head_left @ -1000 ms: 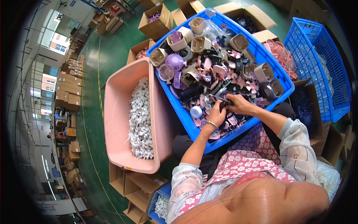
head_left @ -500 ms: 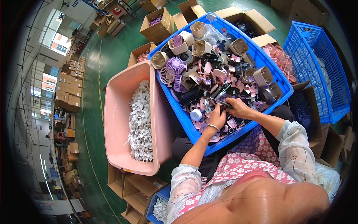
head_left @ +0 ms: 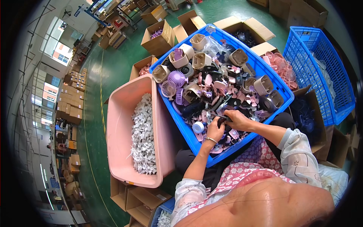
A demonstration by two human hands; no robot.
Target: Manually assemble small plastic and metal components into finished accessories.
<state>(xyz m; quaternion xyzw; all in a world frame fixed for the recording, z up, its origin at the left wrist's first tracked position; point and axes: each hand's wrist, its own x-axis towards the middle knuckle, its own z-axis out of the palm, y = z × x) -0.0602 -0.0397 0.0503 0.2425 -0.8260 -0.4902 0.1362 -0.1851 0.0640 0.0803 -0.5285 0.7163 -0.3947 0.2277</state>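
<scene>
Over the near part of a big blue tub (head_left: 180,120), my two hands work close together. My left hand (head_left: 214,131) is closed around a small black part (head_left: 220,122), mostly hidden by the fingers. Just to its right, my right hand (head_left: 238,121) grips a screwdriver-like tool (head_left: 216,114) with a thin metal shaft pointing left and a dark handle. Loose fan parts fill the tub: a purple round grille (head_left: 177,78), beige housings (head_left: 263,84), pink and black pieces, and a white-and-blue round part (head_left: 197,127) near my left hand.
Left of the tub stands a pink bin (head_left: 120,151) holding a heap of small white parts (head_left: 143,136). A blue crate (head_left: 302,68) is at the right. Cardboard boxes (head_left: 160,39) with purple, dark and pink parts surround the tub.
The view has shifted a little, so the tub and the pink bin sit lower in it. Both hands stay together at the tool and the black part.
</scene>
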